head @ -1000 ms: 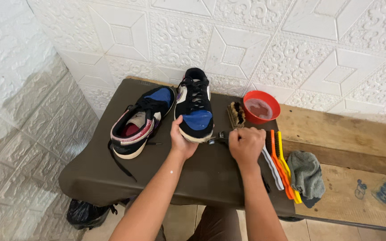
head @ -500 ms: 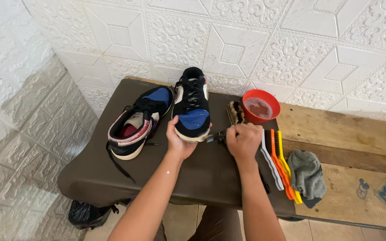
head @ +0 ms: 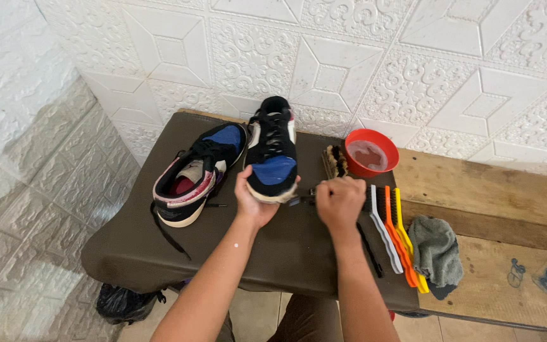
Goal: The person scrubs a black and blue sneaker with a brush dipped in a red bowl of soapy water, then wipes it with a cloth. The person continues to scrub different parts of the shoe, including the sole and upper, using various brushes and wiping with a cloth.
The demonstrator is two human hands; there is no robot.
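The black-and-blue sneaker (head: 273, 152) is stood on the brown mat (head: 159, 253), its long axis running away from the person, blue toe pointed toward them. Little change from half a second ago is seen; the same grips are kept. The toe is cupped from below by the left hand (head: 252, 201), fingers curled around it. A small brush (head: 301, 199) is clenched in the right hand (head: 340, 201), bristles just beside the toe.

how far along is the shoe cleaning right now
Set up: a red bowl of cloudy water, spare brushes and a grey cloth lie ready. In hand: the left hand steadies the black and blue shoe by its toe while the right hand holds a small brush at its toe edge. Left: the second shoe lies untouched on its side.
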